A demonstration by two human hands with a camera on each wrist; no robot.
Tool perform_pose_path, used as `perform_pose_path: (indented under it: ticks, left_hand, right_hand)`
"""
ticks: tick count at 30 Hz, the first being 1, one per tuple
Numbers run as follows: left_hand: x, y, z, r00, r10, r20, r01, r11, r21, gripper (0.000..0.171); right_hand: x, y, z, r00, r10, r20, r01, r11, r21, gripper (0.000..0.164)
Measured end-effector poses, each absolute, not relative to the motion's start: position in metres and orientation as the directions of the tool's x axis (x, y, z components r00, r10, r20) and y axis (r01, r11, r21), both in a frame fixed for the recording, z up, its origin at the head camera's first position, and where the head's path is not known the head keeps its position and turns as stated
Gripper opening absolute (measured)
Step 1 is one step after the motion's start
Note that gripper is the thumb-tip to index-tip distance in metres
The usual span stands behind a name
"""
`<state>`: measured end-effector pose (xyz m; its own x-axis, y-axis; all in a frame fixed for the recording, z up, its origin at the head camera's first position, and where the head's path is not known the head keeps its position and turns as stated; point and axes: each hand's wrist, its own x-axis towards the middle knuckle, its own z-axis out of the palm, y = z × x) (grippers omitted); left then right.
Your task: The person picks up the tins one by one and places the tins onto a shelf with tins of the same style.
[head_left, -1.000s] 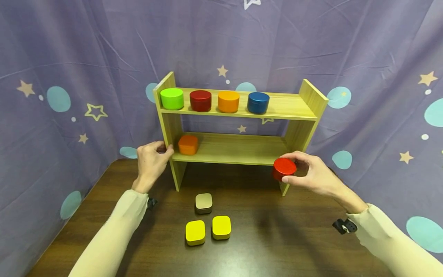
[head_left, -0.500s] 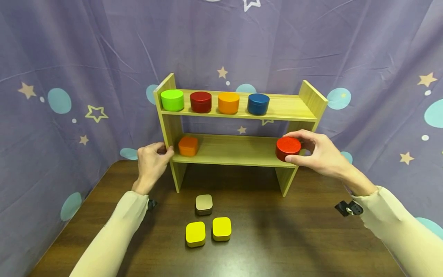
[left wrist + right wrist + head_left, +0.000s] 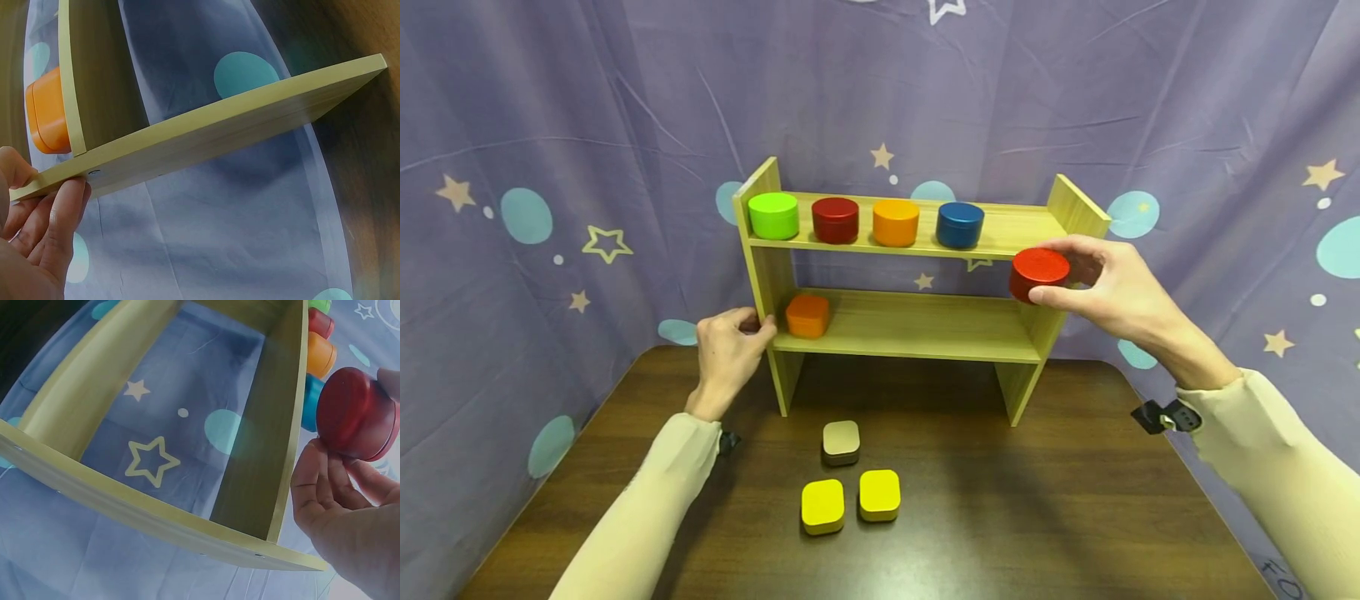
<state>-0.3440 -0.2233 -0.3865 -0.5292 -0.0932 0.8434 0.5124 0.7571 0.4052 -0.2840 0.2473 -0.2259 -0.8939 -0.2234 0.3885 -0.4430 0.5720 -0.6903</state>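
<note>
My right hand (image 3: 1120,283) grips a round red tin (image 3: 1039,273) between thumb and fingers. It holds the tin in front of the right end of a two-tier wooden shelf (image 3: 917,325), just below the upper board's front edge. In the right wrist view the red tin (image 3: 353,412) is tilted in the fingers, near a blue tin. My left hand (image 3: 730,354) pinches the shelf's left side panel (image 3: 206,128), thumb on one face and fingers on the other. On the upper board stand round tins: green (image 3: 773,216), dark red (image 3: 835,221), orange (image 3: 895,223) and blue (image 3: 959,225).
A rounded-square orange tin (image 3: 808,316) stands at the left of the lower board. On the brown table (image 3: 1000,517) in front are a beige square tin (image 3: 841,442) and two yellow square tins (image 3: 823,507). A purple patterned curtain (image 3: 625,100) hangs close behind the shelf.
My right hand has lifted the red tin from beneath the lower board's level to just below the upper board, drifting slightly right. The left hand stays on the side panel.
</note>
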Motion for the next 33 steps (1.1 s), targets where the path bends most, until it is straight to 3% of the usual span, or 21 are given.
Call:
perform_pose_path:
  ticks: [33]
  left_hand:
    - [-0.344,-0.224,-0.388,-0.516,-0.093,0.851,0.518,0.758,0.397,0.021]
  right_hand:
    - [-0.321,0.235,-0.205,-0.924,-0.109,0.365,-0.353,0.608,-0.711,0.059]
